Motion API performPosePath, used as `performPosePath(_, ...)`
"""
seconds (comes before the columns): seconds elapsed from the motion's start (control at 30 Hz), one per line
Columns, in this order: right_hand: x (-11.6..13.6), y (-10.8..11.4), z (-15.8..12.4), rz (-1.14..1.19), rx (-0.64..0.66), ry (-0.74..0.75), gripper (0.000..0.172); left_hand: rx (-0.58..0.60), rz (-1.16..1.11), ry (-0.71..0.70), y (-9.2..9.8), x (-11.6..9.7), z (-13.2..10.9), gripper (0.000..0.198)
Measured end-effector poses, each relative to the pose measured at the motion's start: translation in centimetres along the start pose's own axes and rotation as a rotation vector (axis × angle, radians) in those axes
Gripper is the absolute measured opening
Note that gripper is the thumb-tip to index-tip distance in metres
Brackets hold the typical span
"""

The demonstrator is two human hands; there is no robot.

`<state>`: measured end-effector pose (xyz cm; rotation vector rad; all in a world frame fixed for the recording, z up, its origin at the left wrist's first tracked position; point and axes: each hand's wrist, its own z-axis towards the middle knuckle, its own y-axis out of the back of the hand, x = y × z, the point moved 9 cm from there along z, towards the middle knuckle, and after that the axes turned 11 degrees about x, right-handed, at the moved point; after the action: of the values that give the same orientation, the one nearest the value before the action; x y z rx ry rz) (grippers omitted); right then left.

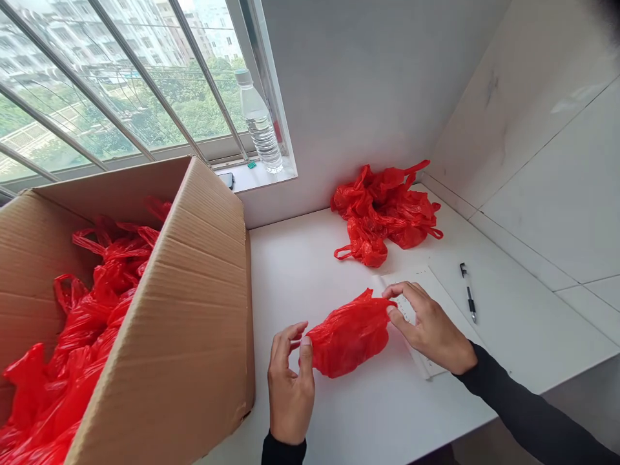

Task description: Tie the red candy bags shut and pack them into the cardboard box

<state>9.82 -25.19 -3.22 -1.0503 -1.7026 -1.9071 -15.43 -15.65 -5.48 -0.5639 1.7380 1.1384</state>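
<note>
A red plastic bag point(349, 337) is stretched out sideways between my hands, just above the white tabletop. My left hand point(292, 381) grips its left end, thumb uppermost and the fingers behind. At the other end, my right hand point(429, 326) pinches the bag's upper right corner between thumb and fingers. The bag looks crumpled and thin, and what it may contain cannot be made out. Partly under my right hand lies a white notebook point(438, 290) with small marks on its page.
A cardboard box point(203, 310) full of red plastic bags point(104, 310) stands at the left. More red bags point(387, 210) are heaped by the back wall. A pen point(468, 294) lies at the right. A water bottle point(261, 126) and a phone point(227, 180) rest on the windowsill.
</note>
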Motion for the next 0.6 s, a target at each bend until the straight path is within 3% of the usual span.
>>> performPosePath(0.1,1.2,-1.2,-0.1,0.021,0.080,0.041,0.036,0.040,0.165,-0.177,-1.7,-2.3,-0.3,0.045)
performPosePath(0.2,2.3,-1.9,0.0,0.035,0.130,0.069,0.017,0.070,0.251,-0.294,-3.0,-3.6,-0.4,0.032)
performPosePath(0.23,2.3,-1.8,0.1,0.052,0.125,0.051,0.010,0.053,0.218,-0.288,-2.8,-3.4,-0.3,0.024)
performPosePath(0.3,1.3,-1.1,0.0,0.103,0.083,-0.022,0.014,-0.019,0.097,-0.217,-1.6,-2.2,0.0,0.015)
performPosePath(0.4,-0.7,0.1,-0.4,0.219,0.011,-0.116,0.013,-0.155,-0.037,-0.074,0.7,0.0,-0.2,0.018)
performPosePath(0.47,-1.4,0.3,-0.6,0.294,0.002,-0.128,0.013,-0.210,-0.071,-0.043,1.6,0.3,-0.7,0.021)
performPosePath(0.6,-0.5,-0.1,-0.8,0.260,0.058,-0.117,0.031,-0.112,-0.027,-0.092,0.6,-1.5,-1.3,0.037)
